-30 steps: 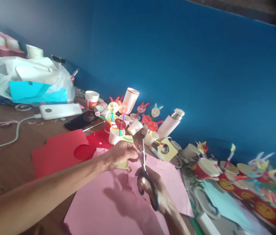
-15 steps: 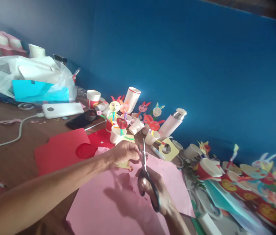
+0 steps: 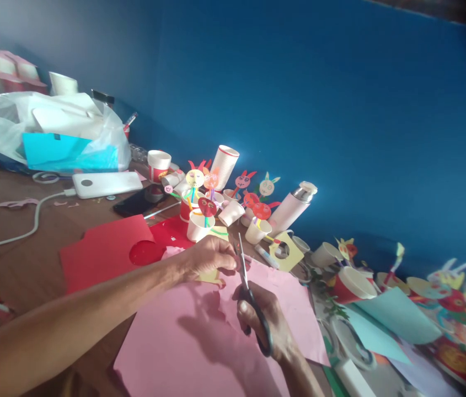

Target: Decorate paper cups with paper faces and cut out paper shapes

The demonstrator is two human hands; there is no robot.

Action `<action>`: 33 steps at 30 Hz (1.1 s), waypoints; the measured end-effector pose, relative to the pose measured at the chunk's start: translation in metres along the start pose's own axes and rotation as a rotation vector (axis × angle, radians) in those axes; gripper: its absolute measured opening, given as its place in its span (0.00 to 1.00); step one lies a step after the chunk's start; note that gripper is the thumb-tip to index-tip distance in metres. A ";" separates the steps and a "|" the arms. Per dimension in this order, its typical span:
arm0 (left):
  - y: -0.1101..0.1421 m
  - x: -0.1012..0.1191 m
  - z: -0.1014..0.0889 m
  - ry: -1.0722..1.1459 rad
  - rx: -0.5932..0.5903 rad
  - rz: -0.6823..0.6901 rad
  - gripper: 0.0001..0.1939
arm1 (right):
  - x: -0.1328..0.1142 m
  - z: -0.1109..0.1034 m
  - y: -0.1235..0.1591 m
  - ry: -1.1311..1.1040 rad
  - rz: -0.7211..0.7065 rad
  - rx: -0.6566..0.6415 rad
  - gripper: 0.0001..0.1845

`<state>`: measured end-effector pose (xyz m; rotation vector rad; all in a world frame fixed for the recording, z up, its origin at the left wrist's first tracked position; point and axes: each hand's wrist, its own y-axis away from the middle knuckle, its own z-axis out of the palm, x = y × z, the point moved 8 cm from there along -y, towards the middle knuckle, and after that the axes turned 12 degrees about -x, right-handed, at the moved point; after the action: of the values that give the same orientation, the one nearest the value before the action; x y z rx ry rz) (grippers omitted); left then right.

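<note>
My left hand (image 3: pixel 210 256) reaches in from the left and pinches a small yellow paper cutout (image 3: pixel 210 277) against the blades. My right hand (image 3: pixel 268 322) grips black-handled scissors (image 3: pixel 246 286), their tips pointing up at the cutout. Below both hands lies a large pink paper sheet (image 3: pixel 199 342), and its edge hides part of the cutout. A red card sheet (image 3: pixel 104 248) with a round cut-out disc lies to the left of my left hand.
Paper-cup figures with straw limbs (image 3: pixel 202 220) and a pale pink thermos flask (image 3: pixel 288 209) stand beyond my hands, against a blue wall. A power bank (image 3: pixel 106 184), a cable (image 3: pixel 30 226) and a plastic bag (image 3: pixel 59 127) are at left. Light blue paper (image 3: pixel 396 314) stands up over red cups at right.
The light blue paper at right has lifted and now covers more of the red cups. The view has drifted slightly, and my hands stay nearly in place.
</note>
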<state>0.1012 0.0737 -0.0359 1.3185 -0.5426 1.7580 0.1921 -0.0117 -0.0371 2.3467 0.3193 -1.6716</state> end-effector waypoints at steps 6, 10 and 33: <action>-0.002 -0.003 0.000 -0.026 -0.076 -0.007 0.06 | 0.005 -0.007 0.002 -0.023 0.025 0.035 0.21; -0.003 -0.002 0.002 -0.123 -0.114 0.018 0.05 | -0.003 -0.028 0.008 0.023 -0.020 0.275 0.18; 0.002 -0.011 0.026 -0.395 -0.306 -0.030 0.06 | -0.008 -0.029 0.007 0.013 -0.110 0.425 0.13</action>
<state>0.1146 0.0488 -0.0364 1.4454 -0.9650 1.3263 0.2174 -0.0094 -0.0200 2.6812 0.1018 -1.9353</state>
